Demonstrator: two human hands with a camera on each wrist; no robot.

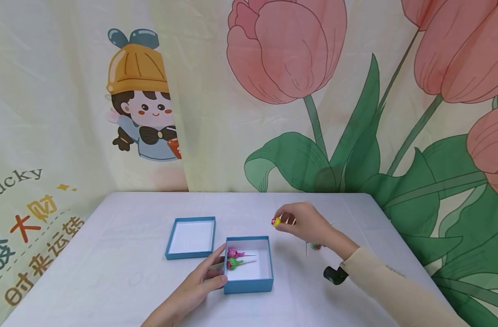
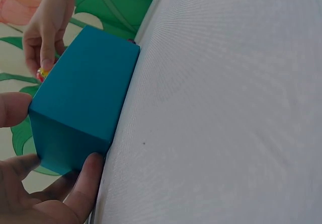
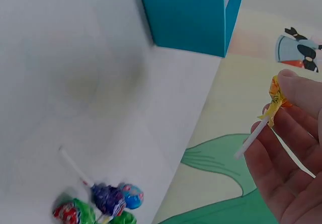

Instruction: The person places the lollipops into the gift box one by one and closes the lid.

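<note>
Between the thumb and fingers of my right hand (image 1: pixel 304 222) is a yellow-wrapped lollipop (image 3: pixel 275 100), pinched by its head and raised above the table, right of the blue box (image 1: pixel 249 286). Its white stick points downward in the right wrist view. My left hand (image 1: pixel 197 284) rests against the box's left side, fingers along the wall and thumb at the near corner. Inside the box lie a pink lollipop (image 1: pixel 232 253) and a green lollipop (image 1: pixel 232 263), sticks to the right. In the left wrist view the box's outer walls hide its inside.
A shallow blue lid (image 1: pixel 190 256) with a white inside lies left of the box. More lollipops, including a purple one (image 3: pixel 108 200) and a red and green one (image 3: pixel 75 213), lie on the white tabletop (image 1: pixel 122 272) to the right. A printed curtain (image 1: pixel 208 113) hangs behind.
</note>
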